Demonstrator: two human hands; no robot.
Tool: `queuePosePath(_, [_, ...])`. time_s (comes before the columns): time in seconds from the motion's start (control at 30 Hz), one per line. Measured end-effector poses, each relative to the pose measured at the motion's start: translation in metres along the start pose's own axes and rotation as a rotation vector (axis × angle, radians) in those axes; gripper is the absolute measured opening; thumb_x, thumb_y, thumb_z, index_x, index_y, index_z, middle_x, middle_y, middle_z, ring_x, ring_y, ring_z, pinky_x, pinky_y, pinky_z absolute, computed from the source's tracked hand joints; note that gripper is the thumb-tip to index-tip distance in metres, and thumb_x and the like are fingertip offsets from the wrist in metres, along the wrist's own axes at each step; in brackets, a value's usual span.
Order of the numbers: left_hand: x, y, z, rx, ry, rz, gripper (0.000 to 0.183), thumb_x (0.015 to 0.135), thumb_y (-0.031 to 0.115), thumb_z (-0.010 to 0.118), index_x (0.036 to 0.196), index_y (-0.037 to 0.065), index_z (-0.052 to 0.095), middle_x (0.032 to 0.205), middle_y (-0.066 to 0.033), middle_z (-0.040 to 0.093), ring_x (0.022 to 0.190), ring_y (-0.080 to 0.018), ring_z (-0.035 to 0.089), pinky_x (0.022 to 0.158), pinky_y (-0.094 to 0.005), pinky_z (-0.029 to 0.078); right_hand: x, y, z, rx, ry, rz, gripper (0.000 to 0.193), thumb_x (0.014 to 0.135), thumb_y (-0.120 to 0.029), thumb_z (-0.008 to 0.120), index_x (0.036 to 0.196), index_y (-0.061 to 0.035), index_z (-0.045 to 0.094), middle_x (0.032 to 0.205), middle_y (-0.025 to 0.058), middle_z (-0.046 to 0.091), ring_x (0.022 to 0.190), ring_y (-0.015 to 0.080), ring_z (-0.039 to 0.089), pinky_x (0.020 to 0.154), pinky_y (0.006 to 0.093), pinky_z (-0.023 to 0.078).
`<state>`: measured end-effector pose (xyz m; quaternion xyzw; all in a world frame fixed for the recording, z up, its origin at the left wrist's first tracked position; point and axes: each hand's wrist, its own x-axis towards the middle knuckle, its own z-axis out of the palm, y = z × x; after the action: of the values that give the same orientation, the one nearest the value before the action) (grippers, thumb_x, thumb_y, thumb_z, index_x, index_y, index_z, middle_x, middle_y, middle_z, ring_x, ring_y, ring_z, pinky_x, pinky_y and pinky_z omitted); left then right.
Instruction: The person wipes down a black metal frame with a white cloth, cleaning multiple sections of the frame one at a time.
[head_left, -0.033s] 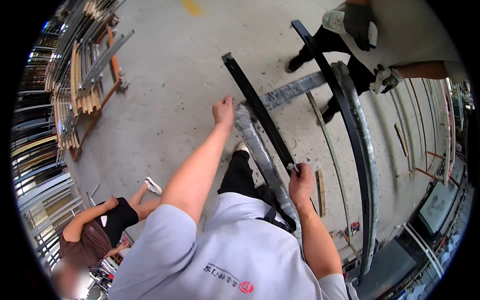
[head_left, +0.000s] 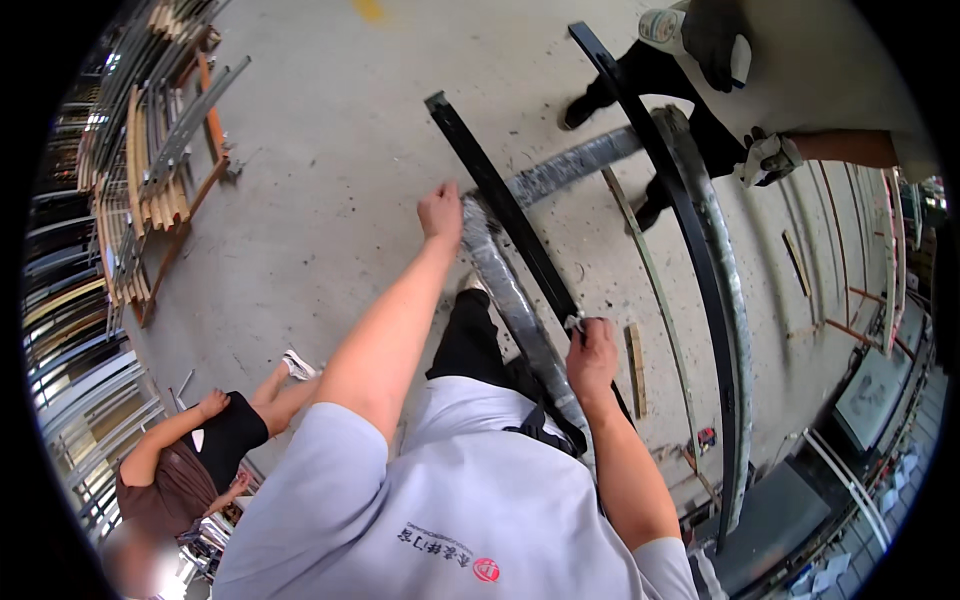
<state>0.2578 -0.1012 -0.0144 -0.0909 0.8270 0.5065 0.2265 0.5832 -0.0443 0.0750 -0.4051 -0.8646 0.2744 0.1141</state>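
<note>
A long black metal bar [head_left: 500, 200] slants across the middle, resting on a stand whose rails [head_left: 505, 285] are wrapped in grey plastic film. My right hand [head_left: 592, 358] is closed on a small white cloth [head_left: 574, 322], which touches the near part of this bar. Beside the stand's left corner is my left hand [head_left: 440, 216], its fingers curled; what they hold, if anything, is hidden. Further right, a second long black bar [head_left: 690, 220] lies along the other wrapped rail.
Across the stand, a co-worker's dark-gloved hand [head_left: 715, 50] holds a spray bottle [head_left: 660, 27]; their other gloved hand [head_left: 772, 160] has a white cloth. Racks of metal profiles [head_left: 150, 190] stand left. Another person [head_left: 190, 450] is at lower left. A wooden strip [head_left: 637, 370] lies on the floor.
The whole view has shifted slightly, so hands, bars and stand appear a little further left and higher. Neither hand's grip has visibly changed.
</note>
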Motion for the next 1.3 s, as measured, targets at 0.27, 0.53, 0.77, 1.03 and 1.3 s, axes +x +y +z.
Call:
queuePosePath(0.27, [0.023,0.018,0.031,0.08,0.02,0.236,0.048,0.097,0.039,0.058,0.084,-0.007,0.065,0.071,-0.0205,0.058,0.069,-0.0313,0.056,0.069,-0.0451,0.046,0.005,-0.006,-0.008,-0.059,-0.13,-0.132,0.026,0.081,0.001,0.068,0.107,-0.0028,0.066,0.102,0.0159,0.063,0.083,0.0355,0.068,0.07,0.0421,0.057])
queuePosePath(0.53, [0.026,0.005,0.034,0.123,0.07,0.306,0.046,0.101,0.034,0.057,0.077,-0.004,0.061,0.061,-0.0063,0.048,0.062,-0.0159,0.045,0.061,-0.0383,0.041,0.023,0.007,-0.002,-0.086,-0.293,-0.25,0.029,0.079,0.001,0.066,0.107,-0.0027,0.067,0.098,0.0141,0.064,0.073,0.0334,0.066,0.062,0.0408,0.056])
queuePosePath(0.77, [0.02,0.005,0.021,-0.095,-0.136,0.146,0.045,0.1,0.035,0.062,0.075,-0.003,0.06,0.062,-0.01,0.052,0.063,-0.0175,0.045,0.061,-0.0368,0.042,0.12,-0.06,0.055,-0.042,-0.296,-0.315,0.026,0.078,0.003,0.063,0.103,-0.0049,0.066,0.087,0.0137,0.059,0.069,0.0351,0.064,0.059,0.0438,0.053])
queuePosePath(1.03, [0.045,0.01,0.003,-0.773,-0.389,-0.371,0.042,0.102,0.04,0.052,0.106,0.002,0.07,0.1,-0.0078,0.073,0.09,-0.0207,0.068,0.08,-0.0364,0.052,0.235,-0.134,0.118,0.046,-0.225,-0.347,0.021,0.083,0.004,0.06,0.102,-0.0037,0.065,0.085,0.0155,0.057,0.073,0.0391,0.062,0.062,0.0489,0.052])
queuePosePath(1.3, [0.14,0.081,0.014,-1.091,-0.609,-0.485,0.06,0.098,0.054,0.044,0.099,-0.002,0.066,0.09,-0.015,0.068,0.086,-0.0293,0.065,0.084,-0.0452,0.054,0.093,-0.057,0.034,0.01,-0.286,-0.146,0.019,0.088,0.007,0.062,0.104,-0.0014,0.067,0.098,0.0204,0.066,0.081,0.0426,0.067,0.066,0.0482,0.054])
